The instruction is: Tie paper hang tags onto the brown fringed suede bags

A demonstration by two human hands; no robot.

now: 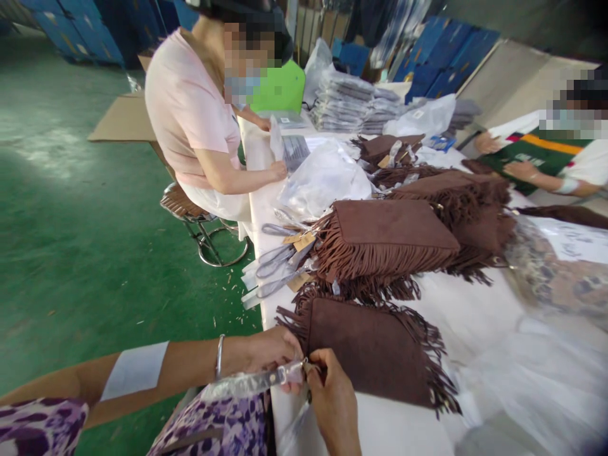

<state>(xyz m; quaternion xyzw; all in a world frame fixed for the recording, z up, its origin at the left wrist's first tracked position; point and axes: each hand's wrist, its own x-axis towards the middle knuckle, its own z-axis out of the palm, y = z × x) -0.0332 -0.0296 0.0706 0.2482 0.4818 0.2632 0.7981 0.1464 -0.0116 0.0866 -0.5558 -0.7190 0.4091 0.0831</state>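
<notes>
A dark brown fringed bag (370, 351) lies flat on the white-covered table just in front of me. At its near left corner, my left hand (278, 351) is closed around the end of a strap (256, 382) wrapped in clear plastic. The strap hangs out toward my lap. My right hand (335, 399) pinches with thumb and forefinger at the strap's small metal clasp (304, 363), against the bag's corner. Whether the clasp is hooked to the bag cannot be made out. Fingers cover part of that corner.
Stacked brown fringed bags (394, 225) with tags and wrapped straps lie beyond. Clear plastic bags (327, 180) and packed goods (344, 95) cover the far table. A co-worker in pink (190, 114) handles a packet at the left; another person sits at the right. A round stool (209, 234) stands leftward.
</notes>
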